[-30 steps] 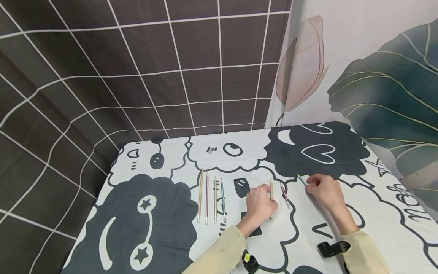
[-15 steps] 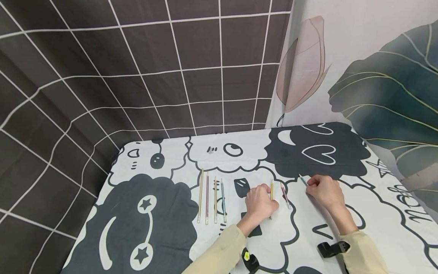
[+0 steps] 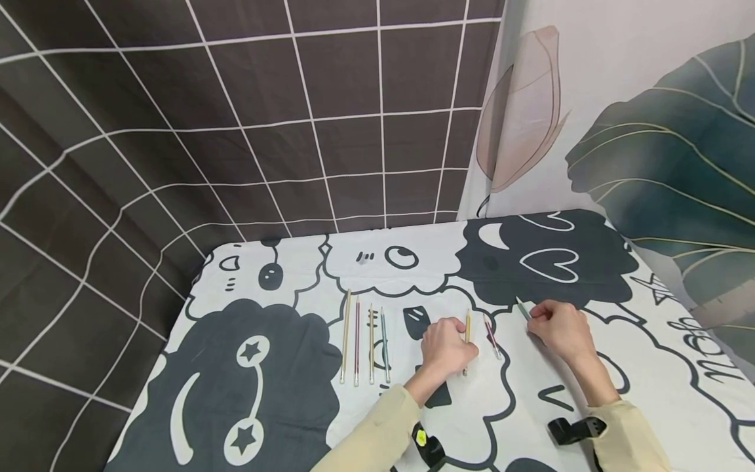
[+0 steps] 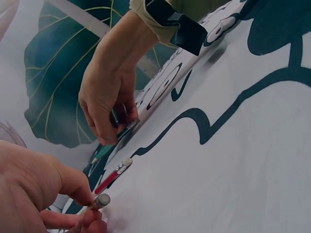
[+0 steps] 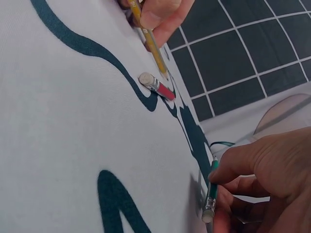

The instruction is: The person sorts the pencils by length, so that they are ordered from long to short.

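Note:
My left hand pinches a yellow pencil between thumb and fingers; its eraser end pokes out towards me in the left wrist view. Over on the right, my right hand pinches a green pencil, slanting with its point away to the left. The right wrist view shows that pencil's eraser end below the thumb. Between the hands a red pencil lies slightly tilted on the cloth, touched by neither hand. Its white eraser faces me.
Left of my left hand, several pencils lie side by side: a long gold one, a red one, a shorter gold one and a blue-green one. A black-and-white patterned cloth covers the table. Dark gridded curtain hangs behind.
My left hand has shifted very slightly left, still pinching the yellow pencil. The green pencil's point has swung a little to the right in my right hand. The other pencils stay put.

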### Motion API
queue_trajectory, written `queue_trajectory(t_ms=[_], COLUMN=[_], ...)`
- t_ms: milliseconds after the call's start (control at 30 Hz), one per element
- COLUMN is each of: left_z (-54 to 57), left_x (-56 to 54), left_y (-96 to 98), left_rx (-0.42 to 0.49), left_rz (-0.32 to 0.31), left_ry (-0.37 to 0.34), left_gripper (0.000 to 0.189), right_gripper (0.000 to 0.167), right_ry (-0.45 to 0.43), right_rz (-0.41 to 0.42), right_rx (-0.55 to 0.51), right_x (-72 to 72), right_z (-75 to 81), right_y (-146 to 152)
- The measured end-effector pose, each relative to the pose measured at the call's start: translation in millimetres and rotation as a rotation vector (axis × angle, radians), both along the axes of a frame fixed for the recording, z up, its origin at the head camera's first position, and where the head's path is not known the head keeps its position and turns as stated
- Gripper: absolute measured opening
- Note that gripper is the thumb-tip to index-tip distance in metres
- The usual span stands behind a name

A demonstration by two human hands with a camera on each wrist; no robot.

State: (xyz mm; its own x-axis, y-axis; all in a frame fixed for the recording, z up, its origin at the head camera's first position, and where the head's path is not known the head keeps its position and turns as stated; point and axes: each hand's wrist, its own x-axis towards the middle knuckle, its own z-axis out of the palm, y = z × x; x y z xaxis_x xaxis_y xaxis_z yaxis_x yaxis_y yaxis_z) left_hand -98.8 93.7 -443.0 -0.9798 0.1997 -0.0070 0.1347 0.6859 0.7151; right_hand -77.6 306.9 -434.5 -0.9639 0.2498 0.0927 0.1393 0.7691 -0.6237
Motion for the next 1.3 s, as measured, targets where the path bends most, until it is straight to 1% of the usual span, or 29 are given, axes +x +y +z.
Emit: queue_trajectory(t_ms=[100,167,267,367,633,867,1033,1300], left_z=[0.6,1.2,2.7,5.1,12.7,16.0,16.1,16.3], left_x=[0.2,0.7,2.1,3.4,4.8,5.1,5.5,4.7], left_y=[-0.9,-1.7,-3.2,-4.7,-8.6,-9.4,-9.2,-10.7], left_rx=[0.033,0.080,0.176,0.254,0.370,0.495,0.532,0.551], left_rz=[0.006,0.007,0.010,0.014,0.071,0.109,0.121,0.144], left_ry=[-0.022,-0.051,-0.125,-0.179,-0.239,-0.303,-0.322,-0.302], left_gripper=[0.023,0.023,0.023,0.023,0.022,0.023,0.025,0.025], right_gripper=[0.011,0.011,0.011,0.012,0.012,0.012,0.011,0.010], right_ry=[0.005,0.007,0.008,0.017,0.054,0.061,0.062,0.075], right_rz=[0.001,0.001,0.000,0.001,0.025,0.040,0.044,0.055], right_rx=[-0.002,-0.003,-0.007,-0.010,-0.027,-0.055,-0.060,-0.066], right_x=[-0.2,-0.2,0.5,1.2,1.7,2.7,2.6,2.2], right_z=[0.6,0.8,1.0,1.6,5.8,9.5,10.5,12.0], right_y=[-0.3,-0.6,-1.7,-3.3,-8.7,-13.6,-14.8,-16.1])
